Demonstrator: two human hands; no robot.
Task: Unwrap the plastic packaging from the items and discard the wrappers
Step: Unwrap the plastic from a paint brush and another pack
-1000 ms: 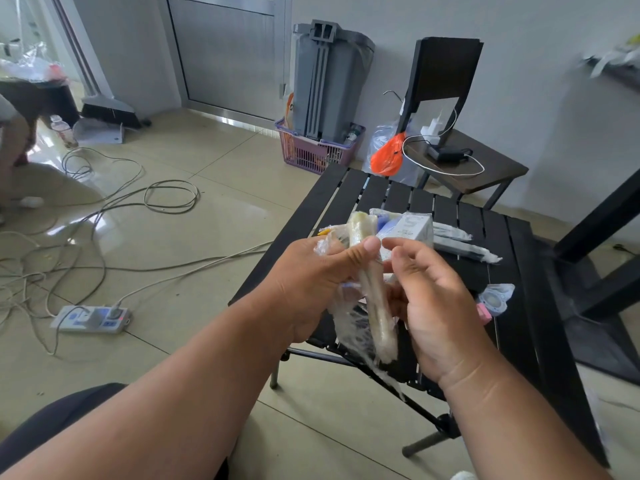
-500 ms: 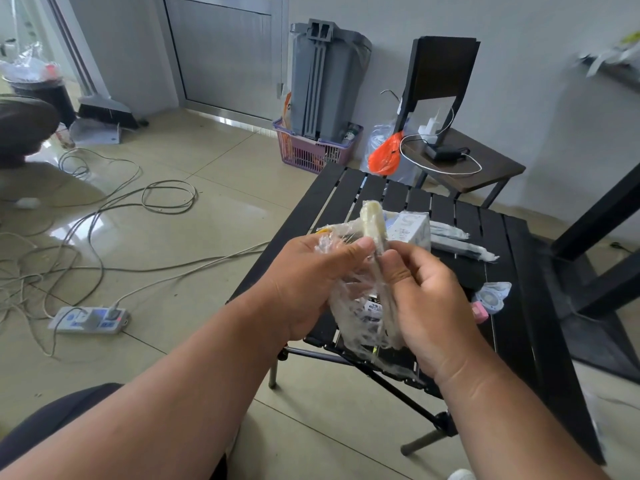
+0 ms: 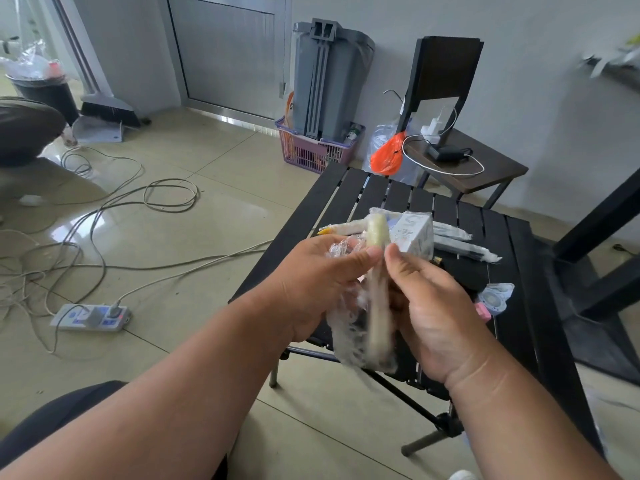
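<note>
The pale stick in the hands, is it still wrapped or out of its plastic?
Partly out: the pale stick's top is bare, while clear wrap clings around its blurred lower part.

White box (image 3: 414, 233) has print, too blurry to read.

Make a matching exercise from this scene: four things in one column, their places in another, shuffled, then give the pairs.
Things:
1. white box
2. orange bag
3. power strip
4. pale stick

Places:
A. on the tiled floor, a plug in it
B. held between the left hand and right hand, loose clear wrap hanging around it
C. on the black slatted table
D. beside the small brown table

Pairs: 1-C, 2-D, 3-A, 4-B
</note>
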